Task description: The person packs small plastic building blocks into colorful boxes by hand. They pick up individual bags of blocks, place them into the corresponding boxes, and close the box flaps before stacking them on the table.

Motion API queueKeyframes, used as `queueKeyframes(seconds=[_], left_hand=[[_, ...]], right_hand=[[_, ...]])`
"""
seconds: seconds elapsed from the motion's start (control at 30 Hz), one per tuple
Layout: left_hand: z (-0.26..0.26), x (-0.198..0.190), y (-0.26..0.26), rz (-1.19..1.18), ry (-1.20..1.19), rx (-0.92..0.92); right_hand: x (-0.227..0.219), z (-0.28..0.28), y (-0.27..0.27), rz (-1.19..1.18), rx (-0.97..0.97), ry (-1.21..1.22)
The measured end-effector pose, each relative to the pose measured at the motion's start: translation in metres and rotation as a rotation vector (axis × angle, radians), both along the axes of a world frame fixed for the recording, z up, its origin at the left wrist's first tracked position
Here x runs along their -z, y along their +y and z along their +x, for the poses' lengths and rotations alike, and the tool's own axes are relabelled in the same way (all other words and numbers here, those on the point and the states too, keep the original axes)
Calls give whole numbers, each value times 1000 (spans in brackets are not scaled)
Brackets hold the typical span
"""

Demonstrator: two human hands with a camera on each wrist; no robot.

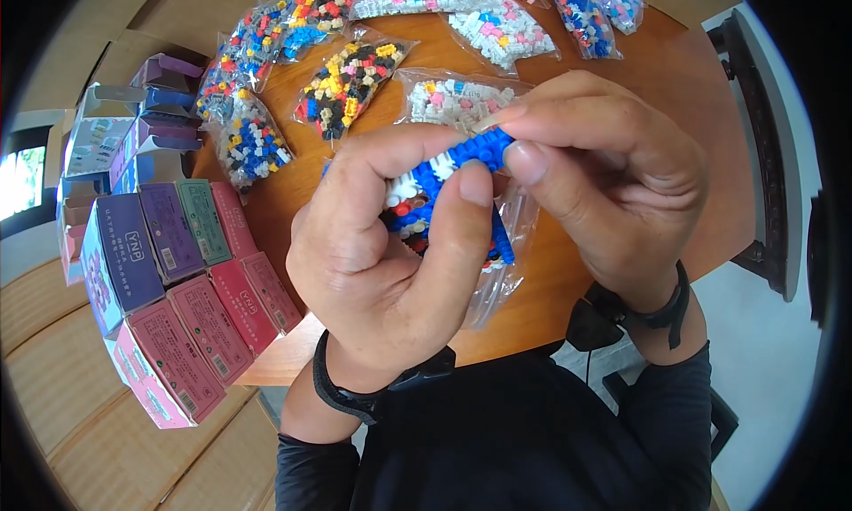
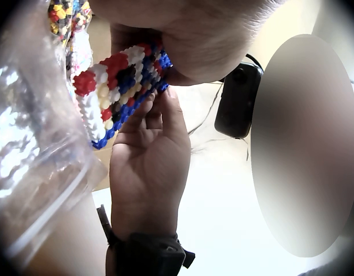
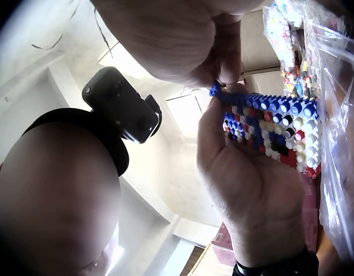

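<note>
Between both hands is a panel of small studded building blocks (image 1: pixel 486 147), with a blue edge and a pattern of red, white, black and cream. My left hand (image 1: pixel 382 218) grips it, thumb on the near face and bent index finger at the top edge. Thumb and index finger of my right hand (image 1: pixel 612 165) meet at the panel's right end. In the right wrist view they pinch a small blue building block (image 3: pixel 215 89) at the corner. The patterned face (image 2: pixel 116 86) shows in the left wrist view, its far end hidden by the hands.
Clear bags of loose blocks (image 1: pixel 351 80) lie across the back and left of the wooden table (image 1: pixel 657 94). A bag of white blocks (image 1: pixel 457 98) lies just behind the hands. Pink and purple boxes (image 1: pixel 182 351) stand in rows at left, with opened boxes (image 1: pixel 155 138) behind.
</note>
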State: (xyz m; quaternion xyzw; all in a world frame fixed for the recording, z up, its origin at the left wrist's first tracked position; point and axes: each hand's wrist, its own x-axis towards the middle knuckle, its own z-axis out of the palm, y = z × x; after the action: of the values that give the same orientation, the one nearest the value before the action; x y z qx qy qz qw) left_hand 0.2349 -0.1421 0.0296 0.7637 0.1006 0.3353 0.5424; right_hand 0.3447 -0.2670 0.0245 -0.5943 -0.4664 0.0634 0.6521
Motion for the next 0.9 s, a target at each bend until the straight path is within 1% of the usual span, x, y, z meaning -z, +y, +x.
queueKeyframes(seconds=[0.23,0.4,0.5,0.8,0.9], left_hand=[[1,0,0,0,-10,7],[0,0,2,33,-14,8],[0,0,-1,-24,-16,8],[-1,-2,2,8,-7,8],[-1,-2,0,-34,-13,12]], right_hand=[[-1,-2,1,17,21,-9],[0,1,0,9,-2,-46],[-1,1,0,17,-11,-38],[2,2,2,52,-33,1],[2,2,3,72,-44,25]])
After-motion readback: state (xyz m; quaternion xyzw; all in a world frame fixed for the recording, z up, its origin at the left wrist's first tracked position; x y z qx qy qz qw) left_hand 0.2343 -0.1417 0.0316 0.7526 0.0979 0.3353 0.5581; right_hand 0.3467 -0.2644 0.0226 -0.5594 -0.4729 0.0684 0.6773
